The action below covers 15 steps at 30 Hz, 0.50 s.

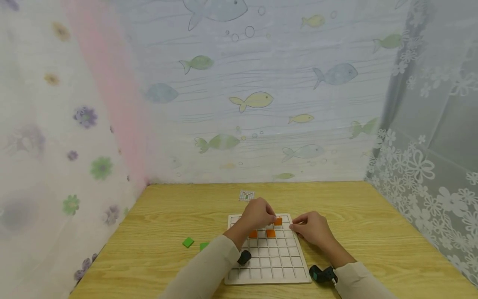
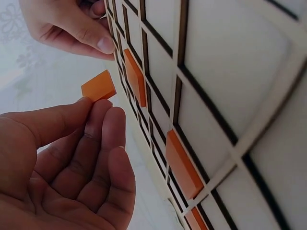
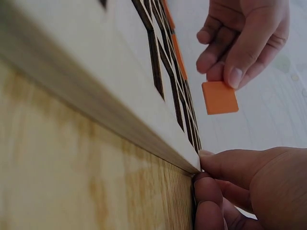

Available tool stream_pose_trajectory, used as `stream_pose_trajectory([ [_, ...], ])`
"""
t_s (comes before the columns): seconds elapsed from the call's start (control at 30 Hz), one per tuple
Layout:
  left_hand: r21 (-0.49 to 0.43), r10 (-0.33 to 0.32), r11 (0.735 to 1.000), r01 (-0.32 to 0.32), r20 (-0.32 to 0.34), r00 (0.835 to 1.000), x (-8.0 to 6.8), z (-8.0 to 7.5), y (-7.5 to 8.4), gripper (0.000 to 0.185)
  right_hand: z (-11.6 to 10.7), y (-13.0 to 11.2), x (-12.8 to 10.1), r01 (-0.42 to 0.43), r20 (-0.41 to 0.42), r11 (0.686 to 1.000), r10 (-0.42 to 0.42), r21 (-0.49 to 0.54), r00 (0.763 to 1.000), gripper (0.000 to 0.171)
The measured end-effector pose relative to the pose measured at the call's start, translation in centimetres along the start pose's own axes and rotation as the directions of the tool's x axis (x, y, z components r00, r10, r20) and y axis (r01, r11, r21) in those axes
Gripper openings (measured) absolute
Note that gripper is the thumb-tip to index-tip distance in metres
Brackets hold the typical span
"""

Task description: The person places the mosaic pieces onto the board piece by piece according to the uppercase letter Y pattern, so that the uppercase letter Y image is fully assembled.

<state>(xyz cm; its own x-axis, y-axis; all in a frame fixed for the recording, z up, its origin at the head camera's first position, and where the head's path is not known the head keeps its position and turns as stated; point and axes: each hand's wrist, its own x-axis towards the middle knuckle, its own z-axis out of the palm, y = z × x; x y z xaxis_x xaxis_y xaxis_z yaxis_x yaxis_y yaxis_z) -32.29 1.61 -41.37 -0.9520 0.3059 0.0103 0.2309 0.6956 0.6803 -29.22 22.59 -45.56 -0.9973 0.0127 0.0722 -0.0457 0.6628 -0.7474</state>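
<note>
A white grid board (image 1: 287, 270) lies on the wooden table. Two orange tiles (image 1: 252, 234) (image 1: 270, 233) sit in its cells, seen close up in the left wrist view as orange tiles (image 2: 184, 165) (image 2: 135, 76). My left hand (image 1: 271, 219) pinches another orange tile (image 1: 278, 221) at its fingertips, just above the board's far rows. The held tile (image 2: 98, 85) hangs clear of the cells and also appears as the held tile (image 3: 219, 97) under the left hand (image 3: 230, 72). My right hand (image 1: 295, 226) grips the board's right edge, thumb on the rim, as the right hand (image 3: 204, 167) shows.
Two green tiles (image 1: 188, 242) (image 1: 203, 246) lie on the table (image 1: 373, 232) left of the board. A small pattern card (image 1: 246, 195) lies behind the board. Printed curtains (image 1: 261, 104) close in the left, back and right sides.
</note>
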Motion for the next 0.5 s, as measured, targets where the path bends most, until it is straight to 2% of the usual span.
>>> stream_pose_trajectory([
  [0.5,0.067,-0.011,0.998,0.01,0.002,1.0,0.36,0.85,0.54,0.011,-0.19,-0.15,-0.14,0.001,0.001,1.0,-0.001,-0.013,1.0,0.016],
])
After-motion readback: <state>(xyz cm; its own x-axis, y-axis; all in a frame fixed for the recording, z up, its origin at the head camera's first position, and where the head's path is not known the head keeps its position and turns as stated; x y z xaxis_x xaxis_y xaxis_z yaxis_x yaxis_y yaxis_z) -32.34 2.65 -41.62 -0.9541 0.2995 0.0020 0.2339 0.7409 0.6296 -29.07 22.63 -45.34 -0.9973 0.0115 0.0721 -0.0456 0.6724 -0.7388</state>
